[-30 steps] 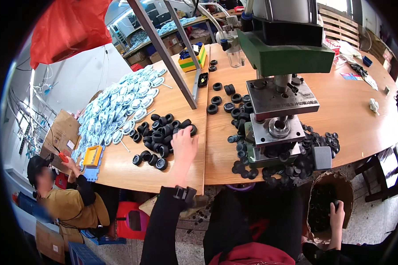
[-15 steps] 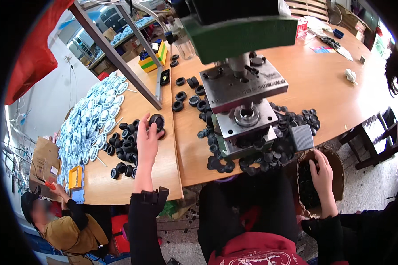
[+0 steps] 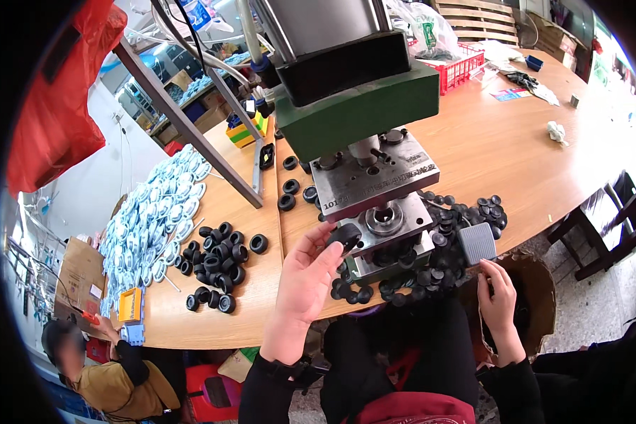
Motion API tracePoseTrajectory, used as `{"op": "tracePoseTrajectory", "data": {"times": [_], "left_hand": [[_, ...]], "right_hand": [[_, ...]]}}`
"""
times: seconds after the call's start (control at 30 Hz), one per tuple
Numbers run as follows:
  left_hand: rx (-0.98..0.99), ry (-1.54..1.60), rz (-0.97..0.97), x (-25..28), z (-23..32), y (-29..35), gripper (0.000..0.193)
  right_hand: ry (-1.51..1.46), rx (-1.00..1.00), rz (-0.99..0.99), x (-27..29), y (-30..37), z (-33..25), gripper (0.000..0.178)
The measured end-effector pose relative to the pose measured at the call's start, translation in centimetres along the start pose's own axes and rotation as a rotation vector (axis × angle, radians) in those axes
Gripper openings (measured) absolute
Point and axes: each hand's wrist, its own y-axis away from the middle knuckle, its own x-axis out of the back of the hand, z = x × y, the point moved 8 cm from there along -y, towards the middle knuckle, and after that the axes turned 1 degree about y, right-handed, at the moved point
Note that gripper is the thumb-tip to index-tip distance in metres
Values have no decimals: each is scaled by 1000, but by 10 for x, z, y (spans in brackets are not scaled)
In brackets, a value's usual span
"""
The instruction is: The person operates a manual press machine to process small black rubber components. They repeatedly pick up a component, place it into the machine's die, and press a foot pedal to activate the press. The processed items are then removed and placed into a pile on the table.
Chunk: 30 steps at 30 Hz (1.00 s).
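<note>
Black tyre [image 3: 343, 236] near mid-frame, pinched between thumb and fingers of the left hand [image 3: 297, 286], at the near left edge of the press [image 3: 357, 116], just beside the steel ring [image 3: 387, 230] on its lower plate. Tyre is apart from the ring's opening. Right hand [image 3: 499, 304], right of centre, has its fingers loosely bent at the lower edge of a grey pad [image 3: 478, 244]; contact or grip cannot be told.

Step in hand, by judgement: presenting one tyre at the press. Next move seems to call for lining it up with the ring, then keeping the left fingers clear of the plates.

Around the press base: many black discs [image 3: 489, 212], spread to its right and along its front. Left of centre on the worktop [image 3: 491, 152]: loose pile of tyres [image 3: 222, 256]. Farther left: heap of pale blue parts [image 3: 155, 208], yellow tray [image 3: 129, 305] below it. Lower right: open carton [image 3: 543, 283]. Lower left: a co-worker [image 3: 127, 389]. Upper left: red bag [image 3: 56, 138].
</note>
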Motion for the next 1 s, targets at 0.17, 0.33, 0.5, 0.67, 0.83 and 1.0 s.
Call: {"op": "tracePoseTrajectory", "data": {"times": [0.17, 0.33, 0.5, 0.67, 0.83, 1.0], "left_hand": [[-503, -753, 15, -27, 0, -12, 26], [-556, -1023, 106, -43, -8, -28, 26], [-648, -1169, 0, -57, 0, -39, 29], [-486, -1008, -25, -51, -6, -44, 29], [-454, -851, 44, -48, -12, -46, 34], [-477, -844, 14, -54, -9, -41, 36]], "right_hand": [[-2, -27, 28, 14, 7, 17, 23], [-15, -4, 40, 20, 11, 15, 22], [-45, -25, 56, 21, 11, 24, 22], [-80, 10, 71, 17, 8, 11, 22], [-40, 76, 68, 18, 9, 5, 23], [-40, -7, 67, 25, 10, 24, 23]]}}
